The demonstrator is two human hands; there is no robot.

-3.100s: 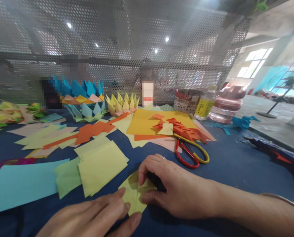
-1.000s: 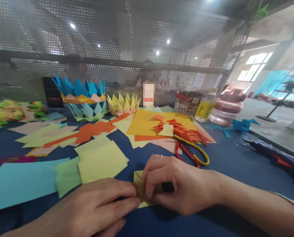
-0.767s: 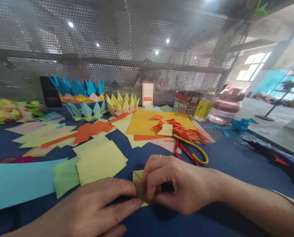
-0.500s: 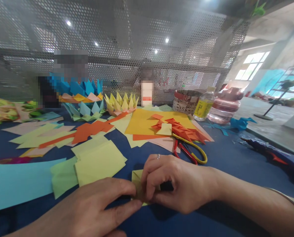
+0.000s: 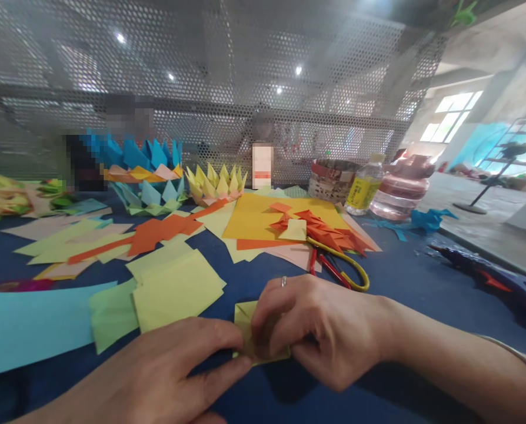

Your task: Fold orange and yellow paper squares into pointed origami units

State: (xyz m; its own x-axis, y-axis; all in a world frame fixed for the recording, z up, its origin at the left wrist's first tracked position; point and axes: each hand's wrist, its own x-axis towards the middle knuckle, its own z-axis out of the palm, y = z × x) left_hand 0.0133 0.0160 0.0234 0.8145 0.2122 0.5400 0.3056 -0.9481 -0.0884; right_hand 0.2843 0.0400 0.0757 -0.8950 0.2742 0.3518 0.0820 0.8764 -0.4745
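A small folded yellow paper point(image 5: 244, 315) lies on the blue table between my hands. My left hand point(image 5: 166, 365) pins its left edge with the thumb and a finger. Curled over its middle and right part, my right hand point(image 5: 316, 324) presses the paper with bent fingers; their tips are partly hidden. Left of the paper is a stack of pale yellow sheets point(image 5: 175, 291), beside a green sheet point(image 5: 113, 315) and a light blue sheet point(image 5: 37, 318). Scissors with red and yellow handles point(image 5: 360, 274) rest beyond my right hand.
Orange folded pieces point(image 5: 320, 232) lie on a yellow sheet point(image 5: 245, 215). Behind stand folded-paper rings in blue point(image 5: 148, 154) and yellow point(image 5: 216, 181), a woven basket point(image 5: 331, 179), a bottle point(image 5: 364, 188) and a pink jug point(image 5: 399, 191). A glue gun point(image 5: 492, 274) lies right, before a perforated metal screen point(image 5: 227, 59).
My right fingers have curled tighter and shifted slightly right on the paper, with the thumb drawn back off it. My left hand stays in place.
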